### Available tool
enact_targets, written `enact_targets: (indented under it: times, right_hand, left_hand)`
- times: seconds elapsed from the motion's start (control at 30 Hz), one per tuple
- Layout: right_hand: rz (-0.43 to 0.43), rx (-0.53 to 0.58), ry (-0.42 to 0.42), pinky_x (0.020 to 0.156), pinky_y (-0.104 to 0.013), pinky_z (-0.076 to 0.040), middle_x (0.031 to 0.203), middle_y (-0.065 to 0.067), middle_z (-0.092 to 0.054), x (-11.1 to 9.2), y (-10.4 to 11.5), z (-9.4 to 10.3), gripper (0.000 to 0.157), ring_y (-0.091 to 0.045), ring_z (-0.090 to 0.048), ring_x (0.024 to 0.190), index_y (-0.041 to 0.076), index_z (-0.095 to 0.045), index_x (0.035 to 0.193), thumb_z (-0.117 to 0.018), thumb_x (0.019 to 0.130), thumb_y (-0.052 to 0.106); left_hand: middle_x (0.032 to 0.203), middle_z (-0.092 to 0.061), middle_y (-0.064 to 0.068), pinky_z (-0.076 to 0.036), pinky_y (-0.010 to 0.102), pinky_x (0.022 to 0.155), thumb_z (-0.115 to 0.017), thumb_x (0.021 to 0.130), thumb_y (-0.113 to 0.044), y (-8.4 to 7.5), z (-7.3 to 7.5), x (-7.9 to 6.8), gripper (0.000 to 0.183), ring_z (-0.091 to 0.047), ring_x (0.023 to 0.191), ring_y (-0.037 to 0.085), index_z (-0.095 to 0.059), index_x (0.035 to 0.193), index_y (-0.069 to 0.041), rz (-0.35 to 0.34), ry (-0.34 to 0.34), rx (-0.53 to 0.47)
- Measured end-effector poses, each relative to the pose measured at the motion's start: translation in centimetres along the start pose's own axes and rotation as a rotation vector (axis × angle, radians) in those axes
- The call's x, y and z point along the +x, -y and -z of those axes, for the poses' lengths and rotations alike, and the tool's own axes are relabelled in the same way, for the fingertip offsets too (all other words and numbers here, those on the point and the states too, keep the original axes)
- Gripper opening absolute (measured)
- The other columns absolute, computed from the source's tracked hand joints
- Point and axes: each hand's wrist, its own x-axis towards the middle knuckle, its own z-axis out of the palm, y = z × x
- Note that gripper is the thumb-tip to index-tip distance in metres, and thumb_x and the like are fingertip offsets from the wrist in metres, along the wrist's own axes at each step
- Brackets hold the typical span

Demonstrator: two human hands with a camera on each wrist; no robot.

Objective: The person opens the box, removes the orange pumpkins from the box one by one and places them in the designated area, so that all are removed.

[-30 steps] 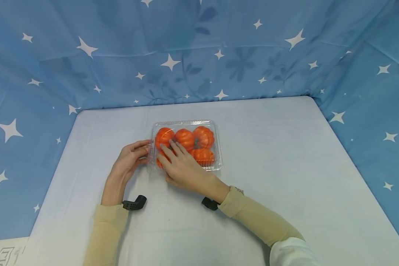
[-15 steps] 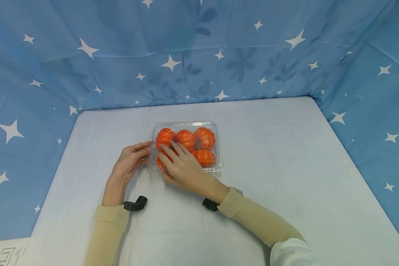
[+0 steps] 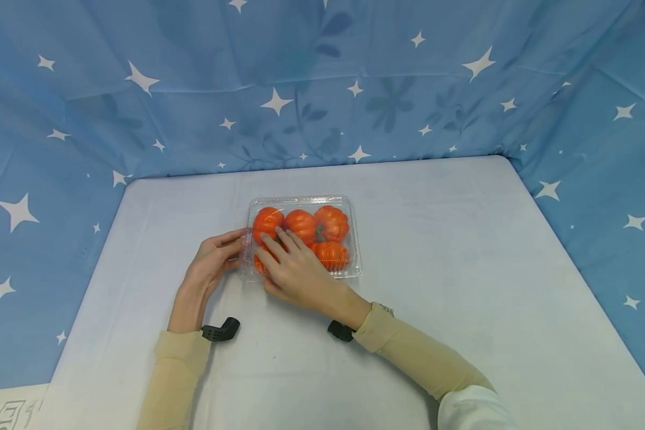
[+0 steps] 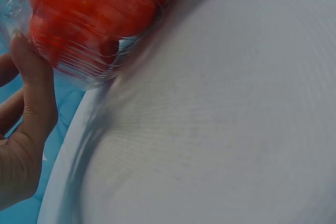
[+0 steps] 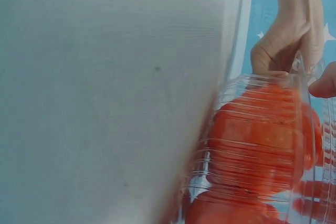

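A clear plastic clamshell box (image 3: 301,199) with a ridged rim lies on the table, its lid over several small orange pumpkins (image 3: 331,223). At the box's left side, my left hand (image 3: 211,260) holds the edge between thumb and fingers; in the left wrist view its thumb (image 4: 35,77) lies against the box's corner. My right hand (image 3: 301,275) rests on the lid's front left part, fingers extended and slightly spread, and covers some of the pumpkins beneath. A thumb (image 5: 324,83) is near the lid's rim in the right wrist view, with the left hand (image 5: 283,45) beyond the box.
The table (image 3: 462,251) has a white cloth over it. Blue curtains (image 3: 322,60) with white stars stand behind it and along both sides. Black wrist devices (image 3: 221,329) sit at both cuffs. Printed pale material (image 3: 11,406) shows at the lower left corner.
Both hands and the box keep nearly the same places. The right thumb shifted slightly left along the box's front edge between the first and second frames.
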Motion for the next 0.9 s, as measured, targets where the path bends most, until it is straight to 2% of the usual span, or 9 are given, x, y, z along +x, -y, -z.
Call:
enact_targets:
  times: [0.2,0.43,0.67,0.9]
  right_hand:
    - [0.004,0.024,-0.008,0.111,-0.052,-0.048,0.139,-0.019,-0.064,0.0,0.0,0.4,0.049,-0.043,-0.060,0.130,0.004,-0.061,0.134,-0.071,0.094,0.032]
    - [-0.003,0.024,0.030,0.113,-0.052,-0.046,0.142,-0.018,-0.062,0.0,0.0,0.6,0.051,-0.043,-0.057,0.132,0.005,-0.061,0.136,-0.072,0.094,0.032]
    - [-0.010,0.024,0.047,0.114,-0.051,-0.045,0.144,-0.017,-0.060,-0.3,0.0,0.5,0.051,-0.043,-0.055,0.135,0.007,-0.059,0.139,-0.069,0.096,0.032]
    - [0.005,0.026,0.092,0.117,-0.049,-0.042,0.152,-0.013,-0.054,-1.2,-0.6,0.9,0.057,-0.039,-0.049,0.142,0.011,-0.053,0.148,-0.068,0.098,0.032]
  left_hand:
    - [0.112,-0.064,-0.012,-0.053,0.018,0.072,-0.057,0.106,-0.019,0.1,-0.2,0.2,0.052,-0.060,0.089,0.003,-0.045,0.152,0.002,0.006,-0.014,0.000]
    - [0.101,-0.067,-0.014,-0.052,0.017,0.067,-0.059,0.105,-0.016,0.1,-0.5,0.3,0.053,-0.058,0.082,0.001,-0.044,0.154,-0.001,0.007,-0.023,-0.026]
    - [0.097,-0.065,-0.012,-0.050,0.017,0.063,-0.060,0.105,-0.015,0.0,-0.6,0.1,0.050,-0.056,0.080,0.002,-0.048,0.151,0.000,-0.018,-0.020,-0.044]
    - [0.099,-0.062,-0.009,-0.049,0.018,0.063,-0.059,0.105,-0.016,0.0,-0.6,-0.1,0.049,-0.053,0.080,0.003,-0.048,0.151,-0.001,-0.025,-0.019,-0.043]
